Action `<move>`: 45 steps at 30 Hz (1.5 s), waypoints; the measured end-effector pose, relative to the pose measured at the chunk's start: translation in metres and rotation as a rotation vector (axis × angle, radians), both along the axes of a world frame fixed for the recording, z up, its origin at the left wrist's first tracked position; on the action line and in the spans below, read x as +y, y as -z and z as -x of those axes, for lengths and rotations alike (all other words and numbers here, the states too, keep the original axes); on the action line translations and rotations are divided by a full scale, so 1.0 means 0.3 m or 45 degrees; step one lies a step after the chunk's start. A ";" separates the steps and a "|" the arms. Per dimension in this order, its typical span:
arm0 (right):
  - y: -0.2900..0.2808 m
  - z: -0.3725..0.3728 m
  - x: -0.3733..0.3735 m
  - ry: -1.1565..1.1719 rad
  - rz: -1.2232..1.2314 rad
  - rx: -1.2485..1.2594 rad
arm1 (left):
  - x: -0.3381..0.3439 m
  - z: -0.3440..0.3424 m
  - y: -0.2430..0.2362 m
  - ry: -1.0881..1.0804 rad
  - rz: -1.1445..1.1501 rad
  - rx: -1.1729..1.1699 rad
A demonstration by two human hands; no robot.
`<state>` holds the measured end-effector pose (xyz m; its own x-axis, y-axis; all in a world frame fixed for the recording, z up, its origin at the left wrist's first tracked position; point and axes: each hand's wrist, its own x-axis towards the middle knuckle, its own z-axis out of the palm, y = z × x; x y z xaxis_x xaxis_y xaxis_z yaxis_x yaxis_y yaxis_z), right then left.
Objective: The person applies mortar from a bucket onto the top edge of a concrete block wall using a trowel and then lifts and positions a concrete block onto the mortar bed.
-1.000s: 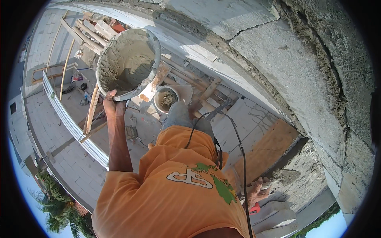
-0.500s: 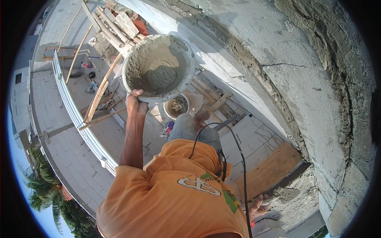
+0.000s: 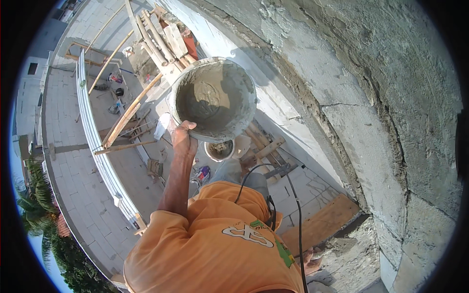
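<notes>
The left hand (image 3: pixel 183 139) clasps the near rim of a round, grey, mortar-smeared bucket (image 3: pixel 250 95) near the rough grey wall (image 3: pixel 344 129); likely heavy, stiff, best held there. Whether the right hand (image 3: pixel 311 260) grips anything is unclear.

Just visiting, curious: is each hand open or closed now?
Left hand: closed, holding a round, grey, mortar-smeared bucket.
Right hand: partly hidden; grip cannot be told.

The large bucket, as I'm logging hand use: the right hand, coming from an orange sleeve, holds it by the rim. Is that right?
Not quite: it is the wrong hand. The head view shows the left hand, coming from an orange sleeve, holding the large bucket by the rim.
</notes>
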<state>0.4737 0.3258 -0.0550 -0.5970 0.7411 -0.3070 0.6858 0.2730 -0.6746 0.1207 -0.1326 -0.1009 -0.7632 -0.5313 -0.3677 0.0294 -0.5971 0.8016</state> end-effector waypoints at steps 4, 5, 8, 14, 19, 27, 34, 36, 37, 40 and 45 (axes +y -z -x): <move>0.072 -0.077 0.039 -0.048 -0.062 0.115 | 0.012 -0.011 -0.048 -0.057 0.120 -0.009; 0.067 -0.075 0.049 -0.004 0.029 0.101 | 0.019 -0.003 -0.053 -0.053 0.114 -0.006; 0.062 -0.097 0.078 0.000 0.033 -0.067 | 0.021 0.023 -0.029 -0.099 0.079 -0.046; 0.024 0.023 0.024 0.014 0.037 -0.201 | 0.060 0.039 0.009 -0.120 0.032 -0.113; 0.223 -0.045 0.024 0.344 -0.267 0.004 | 0.060 0.030 0.021 -0.083 0.059 -0.056; 0.211 -0.183 0.188 0.061 0.055 0.065 | 0.070 0.022 -0.021 -0.113 -0.117 -0.153; 0.098 0.147 0.116 0.025 0.299 0.041 | 0.018 -0.010 -0.020 -0.104 -0.116 -0.174; 0.051 0.243 0.086 -0.136 0.359 0.095 | 0.002 -0.019 -0.008 -0.145 -0.097 -0.174; -0.048 0.391 0.024 -0.615 -0.075 -0.107 | 0.002 -0.016 -0.026 -0.123 -0.101 -0.158; -0.081 0.535 0.010 -0.783 -0.259 -0.215 | -0.019 -0.026 -0.059 -0.070 -0.079 -0.193; -0.126 0.733 -0.036 -1.075 -0.352 -0.131 | -0.004 -0.039 -0.182 0.077 0.072 -0.169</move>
